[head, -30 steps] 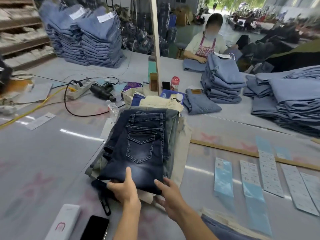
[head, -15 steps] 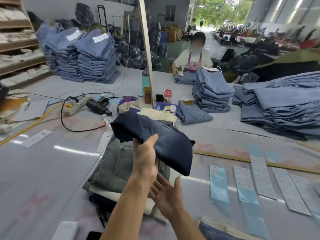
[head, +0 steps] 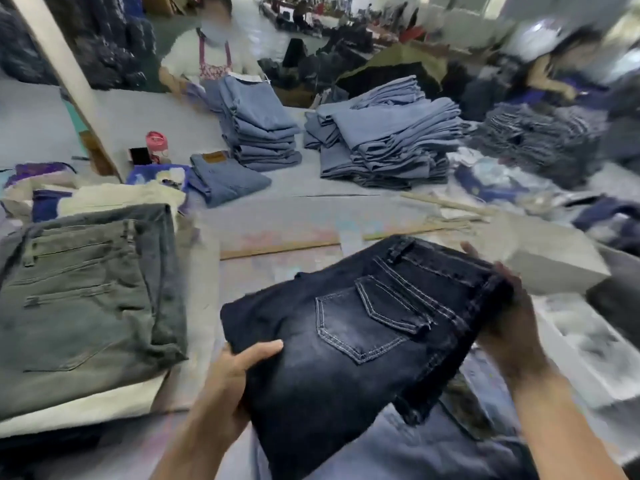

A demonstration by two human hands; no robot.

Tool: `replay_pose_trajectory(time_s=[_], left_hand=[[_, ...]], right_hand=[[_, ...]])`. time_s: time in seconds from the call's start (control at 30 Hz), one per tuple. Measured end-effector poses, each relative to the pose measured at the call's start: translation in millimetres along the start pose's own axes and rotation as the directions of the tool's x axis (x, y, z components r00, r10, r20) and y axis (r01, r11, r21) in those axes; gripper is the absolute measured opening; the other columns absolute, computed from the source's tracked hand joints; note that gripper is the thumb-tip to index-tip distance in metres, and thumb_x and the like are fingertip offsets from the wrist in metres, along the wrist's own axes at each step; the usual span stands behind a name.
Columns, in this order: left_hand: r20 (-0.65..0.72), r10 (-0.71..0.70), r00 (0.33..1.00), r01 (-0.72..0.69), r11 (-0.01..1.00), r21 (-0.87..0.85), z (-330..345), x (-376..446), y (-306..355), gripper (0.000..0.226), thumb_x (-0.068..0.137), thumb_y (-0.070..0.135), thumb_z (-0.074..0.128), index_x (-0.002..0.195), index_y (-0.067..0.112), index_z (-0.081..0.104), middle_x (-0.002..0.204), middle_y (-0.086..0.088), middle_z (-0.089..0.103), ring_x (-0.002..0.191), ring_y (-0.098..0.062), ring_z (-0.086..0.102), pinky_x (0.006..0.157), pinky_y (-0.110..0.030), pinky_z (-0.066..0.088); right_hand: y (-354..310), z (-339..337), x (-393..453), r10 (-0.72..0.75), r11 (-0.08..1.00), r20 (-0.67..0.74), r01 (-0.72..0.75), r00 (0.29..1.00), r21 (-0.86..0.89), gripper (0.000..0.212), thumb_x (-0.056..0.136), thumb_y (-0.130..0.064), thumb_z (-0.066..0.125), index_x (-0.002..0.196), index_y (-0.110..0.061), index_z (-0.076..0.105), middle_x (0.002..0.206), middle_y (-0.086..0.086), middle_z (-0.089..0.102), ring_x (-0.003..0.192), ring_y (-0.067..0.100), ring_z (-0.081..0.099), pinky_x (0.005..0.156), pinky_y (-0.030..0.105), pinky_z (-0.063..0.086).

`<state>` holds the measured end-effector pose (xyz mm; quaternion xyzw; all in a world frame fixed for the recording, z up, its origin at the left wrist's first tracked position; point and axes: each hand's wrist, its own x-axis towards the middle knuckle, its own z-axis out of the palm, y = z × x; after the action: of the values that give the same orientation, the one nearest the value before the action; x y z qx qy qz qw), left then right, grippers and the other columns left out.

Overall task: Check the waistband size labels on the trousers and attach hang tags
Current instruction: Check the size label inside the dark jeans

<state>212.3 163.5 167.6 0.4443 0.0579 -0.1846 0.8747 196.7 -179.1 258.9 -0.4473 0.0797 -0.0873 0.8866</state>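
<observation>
Head view: one folded pair of dark jeans [head: 353, 337], back pocket up, held at lower centre; one grey-green pair [head: 86, 292] lies at left. Left hand [head: 232, 375] grips its near edge, thumb on top; right hand [head: 509, 327] clasps the waistband end.

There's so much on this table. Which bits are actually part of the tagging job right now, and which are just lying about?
Part of the job:
- dark folded jeans, held by the left hand and right hand
- grey-green trousers, top of the pile beside them

Just lying about:
- red-capped bottle
- phone
- light blue jeans stacks
</observation>
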Motion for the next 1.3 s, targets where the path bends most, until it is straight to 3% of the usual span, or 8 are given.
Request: replay_pose_trajectory(time_s=[0.23, 0.33, 0.43, 0.53, 0.73, 0.83, 1.17, 1.3], left_hand=[[-0.255, -0.151, 0.955, 0.277, 0.759, 0.589, 14.4, 0.8, -160.0, 0.026, 0.086, -0.004, 0.076, 0.101, 0.017, 0.071, 0.090, -0.006, 0.064, 0.059, 0.007, 0.063, 0.053, -0.010, 0.049], [-0.406, -0.089, 0.910, 0.370, 0.617, 0.694, 13.2, 2.6, -181.5, 0.050, 0.085, 0.007, 0.080, 0.125, 0.024, 0.056, 0.097, -0.002, 0.062, 0.077, -0.010, 0.067, 0.065, -0.009, 0.048], [-0.426, 0.277, 0.861, 0.343, 0.302, 0.889, 28.5, 17.2, -169.0, 0.063, 0.075, 0.004, 0.082, 0.132, 0.009, 0.057, 0.113, -0.020, 0.064, 0.102, -0.042, 0.061, 0.090, -0.047, 0.052], [-0.178, 0.485, 0.856, 0.090, 0.200, 0.976, 83.9, 42.7, -168.7, 0.054, 0.074, -0.001, 0.083, 0.124, 0.008, 0.064, 0.116, -0.018, 0.063, 0.109, -0.042, 0.057, 0.097, -0.056, 0.047], [0.281, 0.230, 0.932, -0.322, 0.166, 0.932, 204.4, 95.9, -221.0, 0.041, 0.101, 0.043, 0.055, 0.141, 0.035, 0.051, 0.136, 0.022, 0.050, 0.128, -0.001, 0.044, 0.113, -0.030, 0.031], [0.326, 0.147, 0.934, -0.327, -0.024, 0.945, 218.1, 97.7, -253.8, 0.043, 0.103, 0.057, 0.034, 0.140, 0.043, 0.053, 0.138, 0.026, 0.053, 0.132, 0.003, 0.044, 0.118, -0.033, 0.021], [0.242, 0.447, 0.861, -0.446, 0.439, 0.780, 206.0, 66.8, -233.9, 0.022, 0.100, 0.060, 0.046, 0.110, 0.044, 0.058, 0.115, 0.019, 0.065, 0.111, -0.013, 0.063, 0.104, -0.056, 0.046], [0.238, 0.424, 0.874, -0.434, 0.462, 0.773, 198.5, 60.3, -193.3, 0.054, 0.106, 0.059, 0.033, 0.072, 0.029, 0.064, 0.072, 0.009, 0.070, 0.070, -0.014, 0.069, 0.094, -0.045, 0.050]], right_hand=[[-7.7, -168.4, -108.0, 0.128, 0.867, -0.624, -0.392, 0.771, -0.307, 0.039, 0.096, 0.003, 0.055, 0.133, -0.011, 0.062, 0.129, 0.018, 0.064, 0.114, 0.037, 0.063, 0.078, 0.043, 0.058], [-10.3, -188.8, -111.1, 0.006, 0.605, -0.554, -0.444, 0.832, -0.660, 0.031, 0.095, -0.007, 0.067, 0.109, -0.033, 0.075, 0.119, -0.010, 0.071, 0.107, 0.004, 0.064, 0.076, 0.016, 0.050], [-17.4, -192.5, -103.3, -0.047, 0.217, -0.392, -0.373, 0.919, -0.902, 0.025, 0.095, -0.025, 0.070, 0.097, -0.050, 0.072, 0.107, -0.030, 0.067, 0.105, -0.011, 0.057, 0.085, 0.011, 0.045], [-19.5, -194.6, -84.3, -0.118, 0.040, -0.268, -0.266, 0.956, -0.963, 0.016, 0.096, -0.045, 0.063, 0.109, -0.041, 0.070, 0.122, -0.025, 0.050, 0.118, -0.003, 0.046, 0.105, 0.023, 0.040], [8.2, -190.3, -56.3, 0.133, -0.316, -0.153, -0.105, 0.979, -0.943, 0.066, 0.096, -0.069, 0.039, 0.151, -0.033, 0.036, 0.143, -0.011, 0.032, 0.136, 0.014, 0.031, 0.112, 0.040, 0.030], [4.1, -205.9, -54.3, 0.149, -0.224, -0.149, -0.113, 0.978, -0.968, 0.065, 0.095, -0.069, 0.042, 0.151, -0.037, 0.036, 0.139, -0.015, 0.030, 0.135, 0.008, 0.029, 0.114, 0.036, 0.028], [-2.8, -184.4, -81.9, -0.223, 0.100, 0.187, 0.213, 0.957, -0.972, 0.026, 0.074, -0.021, 0.078, 0.097, -0.033, 0.072, 0.115, -0.016, 0.060, 0.099, 0.011, 0.065, 0.087, 0.022, 0.051], [0.2, -183.5, -91.4, -0.164, -0.058, 0.451, 0.448, 0.877, -0.892, 0.016, 0.094, -0.023, 0.064, 0.095, -0.036, 0.074, 0.109, -0.014, 0.065, 0.097, 0.007, 0.062, 0.084, 0.025, 0.052]])
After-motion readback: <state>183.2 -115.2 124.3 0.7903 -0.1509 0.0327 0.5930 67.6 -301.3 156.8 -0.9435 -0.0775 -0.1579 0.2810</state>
